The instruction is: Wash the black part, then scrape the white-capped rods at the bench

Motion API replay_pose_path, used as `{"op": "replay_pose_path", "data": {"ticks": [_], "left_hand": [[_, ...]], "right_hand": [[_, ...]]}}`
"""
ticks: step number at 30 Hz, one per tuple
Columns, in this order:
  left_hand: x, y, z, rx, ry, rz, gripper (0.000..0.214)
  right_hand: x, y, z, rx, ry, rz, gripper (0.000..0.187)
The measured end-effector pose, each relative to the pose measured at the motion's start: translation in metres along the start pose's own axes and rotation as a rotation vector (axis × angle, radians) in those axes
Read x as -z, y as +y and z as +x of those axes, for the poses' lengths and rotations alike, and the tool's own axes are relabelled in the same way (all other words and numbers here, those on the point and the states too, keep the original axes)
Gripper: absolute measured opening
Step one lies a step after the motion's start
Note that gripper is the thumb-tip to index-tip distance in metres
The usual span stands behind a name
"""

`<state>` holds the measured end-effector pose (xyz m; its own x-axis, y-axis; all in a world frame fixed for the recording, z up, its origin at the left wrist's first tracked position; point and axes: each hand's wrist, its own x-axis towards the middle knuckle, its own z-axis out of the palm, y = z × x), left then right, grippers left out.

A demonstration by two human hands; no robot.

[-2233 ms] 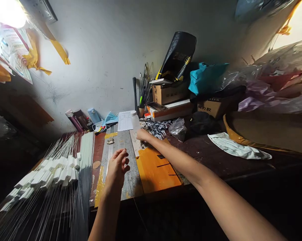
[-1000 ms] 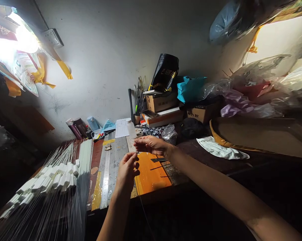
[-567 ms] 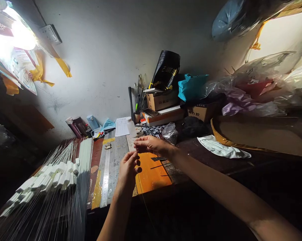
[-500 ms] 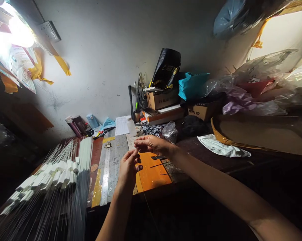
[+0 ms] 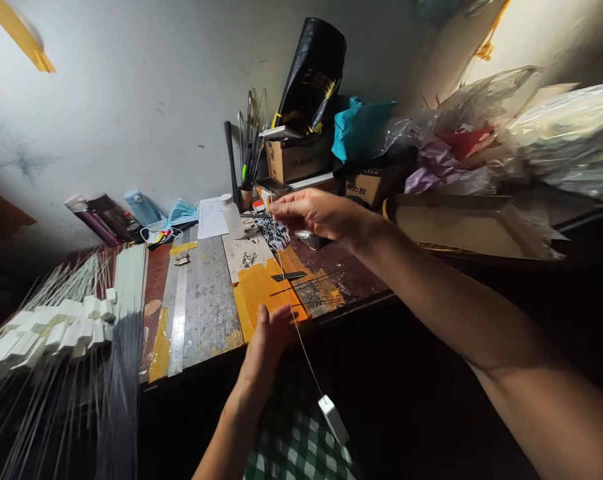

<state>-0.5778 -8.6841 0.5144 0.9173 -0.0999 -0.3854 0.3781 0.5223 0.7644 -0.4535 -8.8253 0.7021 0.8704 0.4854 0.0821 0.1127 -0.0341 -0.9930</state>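
Observation:
High over the table, my right hand [image 5: 314, 212] is closed in a pinch on the upper end of a thin pale cord [image 5: 307, 357]. The cord slants down to the right, and a small white block [image 5: 334, 420] hangs from its lower end, tilted, over a green checked cloth [image 5: 301, 440]. My left hand [image 5: 264, 343] is open beside the cord, thumb apart from the fingers; whether it touches the cord I cannot tell. Beneath the hands lies an orange sheet [image 5: 254, 293] with a dark flat strip [image 5: 288, 275] at its edge.
White blocks [image 5: 56, 327] with many long strands are heaped at the left. A steel ruler [image 5: 179, 327] lies right of them. Behind stand a white bottle [image 5: 232, 217] and a pot of tools [image 5: 246, 197]. An open cardboard tray [image 5: 446, 227] sits at the right.
My left hand has let go of the cord, opened and dropped lower. My right hand has lifted the cord, and the white block now shows. The view has shifted right and downward.

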Motion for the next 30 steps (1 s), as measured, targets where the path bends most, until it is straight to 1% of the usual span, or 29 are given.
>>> {"op": "replay_pose_path", "data": {"ticks": [1,2,4,5,6,7,9,11,12,15,17,19,22,27,30], "left_hand": [[0.001,-0.019,-0.001,0.111,-0.035,-0.01,0.095],[0.002,-0.037,-0.004,0.183,-0.1,-0.027,0.097],[0.0,-0.068,-0.013,0.262,-0.274,-0.102,0.096],[-0.003,-0.08,-0.018,0.268,-0.334,-0.135,0.095],[-0.006,-0.089,-0.024,0.251,-0.365,-0.153,0.09],[-0.009,-0.095,-0.029,0.213,-0.369,-0.156,0.082],[-0.016,-0.099,-0.036,0.1,-0.332,-0.133,0.058],[-0.023,-0.095,-0.041,-0.015,-0.308,-0.095,0.041],[-0.027,-0.09,-0.042,-0.062,-0.315,-0.071,0.038],[-0.035,-0.071,-0.043,-0.138,-0.346,-0.007,0.04],[-0.039,-0.059,-0.042,-0.151,-0.352,0.018,0.04],[-0.042,-0.048,-0.039,-0.155,-0.334,0.029,0.04],[-0.044,-0.032,-0.034,-0.17,-0.285,0.022,0.039],[-0.039,-0.008,-0.03,-0.115,-0.225,-0.007,0.044],[-0.033,0.001,-0.029,-0.08,-0.205,-0.003,0.049]], "right_hand": [[0.007,-0.008,-0.002,-0.002,0.031,-0.008,0.015],[0.014,-0.015,-0.003,-0.002,0.066,-0.012,0.014],[0.027,-0.025,-0.003,0.002,0.135,-0.008,0.012],[0.034,-0.029,-0.002,0.007,0.167,-0.003,0.011],[0.041,-0.033,-0.001,0.01,0.198,-0.002,0.012],[0.047,-0.037,0.0,0.015,0.227,-0.005,0.013],[0.058,-0.045,0.001,0.024,0.267,-0.018,0.014],[0.065,-0.052,-0.001,0.021,0.288,-0.028,0.013],[0.068,-0.055,-0.002,0.008,0.286,-0.033,0.012],[0.069,-0.056,-0.012,-0.038,0.238,-0.055,0.012],[0.065,-0.05,-0.02,-0.056,0.188,-0.064,0.01],[0.06,-0.038,-0.028,-0.064,0.14,-0.067,0.006],[0.049,-0.012,-0.038,-0.089,0.076,-0.079,0.003],[0.031,0.03,-0.057,-0.114,0.053,-0.1,0.012],[0.026,0.048,-0.067,-0.079,-0.014,-0.112,0.022]]}}
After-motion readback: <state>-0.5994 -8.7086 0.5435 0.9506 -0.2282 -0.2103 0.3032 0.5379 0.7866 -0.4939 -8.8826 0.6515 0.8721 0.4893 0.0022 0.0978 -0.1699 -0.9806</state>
